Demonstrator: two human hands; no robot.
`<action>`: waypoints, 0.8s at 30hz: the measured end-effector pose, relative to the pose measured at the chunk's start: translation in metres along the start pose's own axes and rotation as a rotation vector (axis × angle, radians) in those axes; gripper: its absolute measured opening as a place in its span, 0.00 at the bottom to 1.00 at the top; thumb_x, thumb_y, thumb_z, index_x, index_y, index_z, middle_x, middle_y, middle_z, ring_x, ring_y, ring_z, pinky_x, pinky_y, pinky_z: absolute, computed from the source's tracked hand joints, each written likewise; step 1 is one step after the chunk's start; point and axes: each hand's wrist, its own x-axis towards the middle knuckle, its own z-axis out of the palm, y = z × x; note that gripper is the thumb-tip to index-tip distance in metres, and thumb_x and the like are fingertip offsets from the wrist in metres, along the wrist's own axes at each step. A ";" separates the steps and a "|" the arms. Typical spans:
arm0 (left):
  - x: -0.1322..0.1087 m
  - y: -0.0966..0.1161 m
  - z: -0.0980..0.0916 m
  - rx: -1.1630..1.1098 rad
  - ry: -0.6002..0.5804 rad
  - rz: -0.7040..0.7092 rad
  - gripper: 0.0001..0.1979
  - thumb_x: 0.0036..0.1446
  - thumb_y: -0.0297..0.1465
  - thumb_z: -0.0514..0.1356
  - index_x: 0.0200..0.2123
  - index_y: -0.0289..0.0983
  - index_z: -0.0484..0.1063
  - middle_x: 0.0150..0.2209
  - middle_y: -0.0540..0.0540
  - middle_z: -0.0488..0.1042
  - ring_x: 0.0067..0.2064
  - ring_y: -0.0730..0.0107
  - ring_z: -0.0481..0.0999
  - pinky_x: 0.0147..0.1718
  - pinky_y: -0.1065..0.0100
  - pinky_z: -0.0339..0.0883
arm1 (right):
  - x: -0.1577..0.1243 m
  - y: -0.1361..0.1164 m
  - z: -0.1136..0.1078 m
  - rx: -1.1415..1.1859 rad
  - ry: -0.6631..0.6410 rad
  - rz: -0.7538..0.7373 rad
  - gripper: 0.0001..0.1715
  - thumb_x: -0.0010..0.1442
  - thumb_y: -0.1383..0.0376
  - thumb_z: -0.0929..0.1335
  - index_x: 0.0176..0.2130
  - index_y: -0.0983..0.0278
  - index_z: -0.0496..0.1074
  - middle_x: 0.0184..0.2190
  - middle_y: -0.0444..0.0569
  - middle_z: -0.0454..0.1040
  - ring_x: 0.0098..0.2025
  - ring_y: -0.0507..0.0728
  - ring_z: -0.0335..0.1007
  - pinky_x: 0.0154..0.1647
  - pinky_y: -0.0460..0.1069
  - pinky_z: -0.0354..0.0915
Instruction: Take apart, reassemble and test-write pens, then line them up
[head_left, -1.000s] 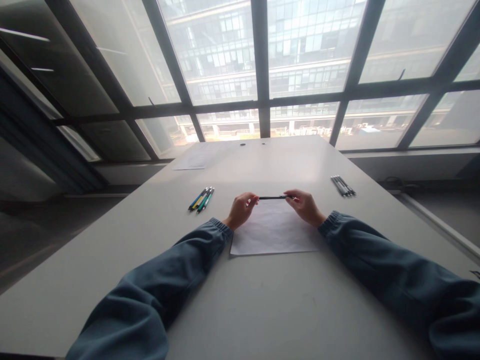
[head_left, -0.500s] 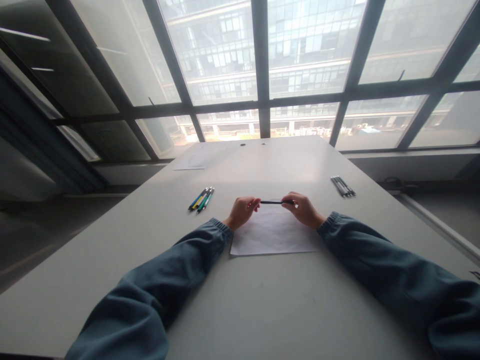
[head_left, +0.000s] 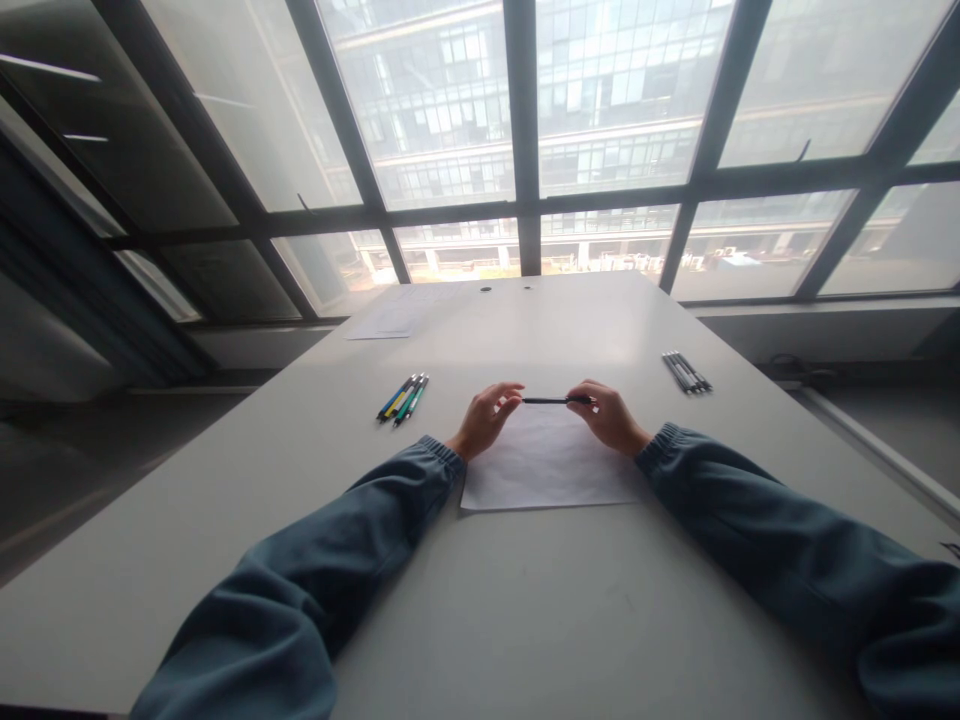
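As paper (head_left: 551, 470) lies below, the right hand (head_left: 609, 414) pinches a pen (head_left: 546, 401); the left hand (head_left: 484, 416), half-open, is at its tip.

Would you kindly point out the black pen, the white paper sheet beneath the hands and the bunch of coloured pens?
Black pen (head_left: 546, 401): head view, on the middle of its visible barrel.
White paper sheet (head_left: 551, 465): head view, on its bare middle.
Coloured pens (head_left: 405, 402): head view, mid-bunch.

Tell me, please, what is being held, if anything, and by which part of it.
The right grip holds a black pen by its right end; the left grip is at its left end, contact there is unclear.
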 end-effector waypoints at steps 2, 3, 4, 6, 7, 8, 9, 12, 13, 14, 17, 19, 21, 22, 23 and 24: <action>0.001 0.001 0.001 0.022 0.029 0.032 0.18 0.63 0.44 0.62 0.48 0.38 0.75 0.40 0.44 0.81 0.38 0.67 0.80 0.39 0.66 0.73 | 0.000 0.000 0.000 -0.001 0.012 0.007 0.09 0.62 0.59 0.70 0.35 0.62 0.76 0.34 0.50 0.75 0.35 0.57 0.71 0.33 0.51 0.68; 0.001 0.000 0.001 0.034 0.042 0.051 0.17 0.61 0.43 0.64 0.48 0.38 0.75 0.39 0.45 0.81 0.38 0.67 0.79 0.39 0.66 0.73 | 0.000 0.000 0.000 -0.002 0.014 0.008 0.09 0.62 0.59 0.70 0.35 0.62 0.76 0.34 0.50 0.75 0.35 0.57 0.71 0.33 0.51 0.68; 0.001 0.000 0.002 0.044 0.054 0.070 0.17 0.60 0.41 0.66 0.47 0.38 0.75 0.39 0.45 0.81 0.38 0.68 0.79 0.39 0.66 0.73 | 0.000 0.000 0.000 -0.002 0.015 0.007 0.09 0.62 0.59 0.70 0.35 0.62 0.76 0.34 0.50 0.75 0.35 0.57 0.71 0.33 0.51 0.68; 0.001 0.000 0.002 0.058 0.075 0.095 0.14 0.59 0.38 0.67 0.46 0.38 0.76 0.39 0.45 0.80 0.38 0.68 0.79 0.38 0.67 0.73 | 0.000 0.000 0.000 0.000 0.017 0.004 0.09 0.62 0.59 0.70 0.34 0.62 0.76 0.33 0.49 0.75 0.35 0.57 0.71 0.33 0.50 0.68; 0.001 0.000 0.002 0.061 0.084 0.103 0.12 0.60 0.37 0.67 0.45 0.38 0.76 0.38 0.45 0.80 0.37 0.68 0.79 0.38 0.67 0.73 | 0.000 -0.001 0.000 0.000 0.018 0.004 0.10 0.62 0.59 0.70 0.34 0.62 0.76 0.33 0.49 0.74 0.35 0.57 0.71 0.33 0.50 0.68; 0.001 0.000 0.002 0.062 0.090 0.110 0.10 0.61 0.36 0.66 0.43 0.38 0.76 0.38 0.45 0.80 0.37 0.69 0.78 0.38 0.67 0.72 | 0.000 -0.001 0.000 -0.001 0.019 0.004 0.10 0.62 0.58 0.70 0.34 0.62 0.76 0.33 0.49 0.74 0.35 0.57 0.71 0.33 0.50 0.68; 0.001 0.000 0.002 0.063 0.093 0.116 0.08 0.61 0.35 0.65 0.42 0.38 0.77 0.37 0.46 0.80 0.37 0.69 0.78 0.38 0.67 0.72 | 0.000 -0.001 0.000 -0.002 0.022 0.003 0.10 0.62 0.58 0.70 0.34 0.62 0.76 0.33 0.49 0.75 0.35 0.57 0.71 0.33 0.50 0.68; 0.000 0.001 0.002 0.076 0.083 0.129 0.06 0.63 0.34 0.63 0.39 0.38 0.77 0.36 0.46 0.80 0.37 0.69 0.78 0.39 0.66 0.72 | 0.000 0.000 0.000 -0.003 0.024 0.001 0.11 0.62 0.57 0.70 0.34 0.62 0.76 0.33 0.49 0.75 0.35 0.57 0.71 0.33 0.51 0.68; 0.001 0.001 0.002 0.081 0.079 0.128 0.06 0.63 0.34 0.63 0.38 0.38 0.77 0.35 0.46 0.80 0.37 0.69 0.78 0.39 0.66 0.72 | 0.000 0.000 0.000 -0.002 0.025 0.000 0.11 0.62 0.57 0.70 0.35 0.62 0.76 0.33 0.49 0.75 0.35 0.57 0.71 0.33 0.51 0.68; 0.001 0.001 0.002 0.084 0.077 0.125 0.06 0.63 0.34 0.63 0.38 0.38 0.77 0.35 0.46 0.80 0.37 0.68 0.78 0.40 0.65 0.72 | 0.000 0.001 0.000 -0.003 0.025 0.001 0.11 0.62 0.57 0.70 0.35 0.62 0.76 0.33 0.49 0.75 0.35 0.57 0.71 0.33 0.51 0.68; 0.001 0.001 0.002 0.083 0.071 0.118 0.07 0.64 0.36 0.63 0.38 0.38 0.77 0.35 0.46 0.79 0.37 0.68 0.78 0.40 0.65 0.72 | 0.000 0.003 0.000 -0.004 0.027 0.003 0.11 0.62 0.57 0.70 0.34 0.62 0.76 0.33 0.49 0.75 0.35 0.57 0.71 0.33 0.50 0.68; 0.001 0.002 0.002 0.089 0.074 0.121 0.08 0.64 0.37 0.62 0.38 0.38 0.77 0.34 0.46 0.79 0.36 0.68 0.77 0.39 0.65 0.72 | 0.000 0.003 0.000 -0.005 0.026 0.004 0.10 0.62 0.58 0.70 0.34 0.62 0.76 0.33 0.49 0.75 0.35 0.57 0.71 0.32 0.50 0.67; 0.001 0.003 0.001 0.104 0.075 0.117 0.10 0.64 0.37 0.62 0.37 0.37 0.76 0.34 0.45 0.78 0.36 0.68 0.77 0.38 0.66 0.72 | 0.000 0.003 0.000 -0.002 0.024 0.004 0.10 0.62 0.58 0.70 0.35 0.62 0.76 0.33 0.49 0.75 0.35 0.57 0.71 0.33 0.50 0.68; 0.001 0.004 0.001 0.113 0.073 0.111 0.10 0.65 0.38 0.61 0.36 0.37 0.76 0.33 0.45 0.78 0.35 0.68 0.76 0.37 0.66 0.72 | 0.000 0.003 0.000 -0.001 0.021 0.005 0.10 0.62 0.58 0.70 0.35 0.62 0.76 0.33 0.49 0.75 0.35 0.57 0.71 0.33 0.50 0.68; 0.001 0.005 0.001 0.119 0.068 0.103 0.11 0.65 0.38 0.60 0.35 0.37 0.76 0.33 0.46 0.78 0.35 0.68 0.76 0.36 0.67 0.72 | 0.000 0.002 0.000 0.000 0.020 0.005 0.10 0.62 0.58 0.70 0.35 0.62 0.76 0.33 0.49 0.75 0.35 0.57 0.71 0.33 0.50 0.68; 0.001 0.006 0.000 0.124 0.058 0.097 0.12 0.66 0.38 0.60 0.34 0.37 0.76 0.32 0.46 0.78 0.34 0.69 0.76 0.35 0.67 0.71 | 0.000 0.002 0.000 0.002 0.020 0.005 0.10 0.62 0.57 0.70 0.35 0.62 0.76 0.33 0.49 0.75 0.36 0.57 0.71 0.33 0.51 0.68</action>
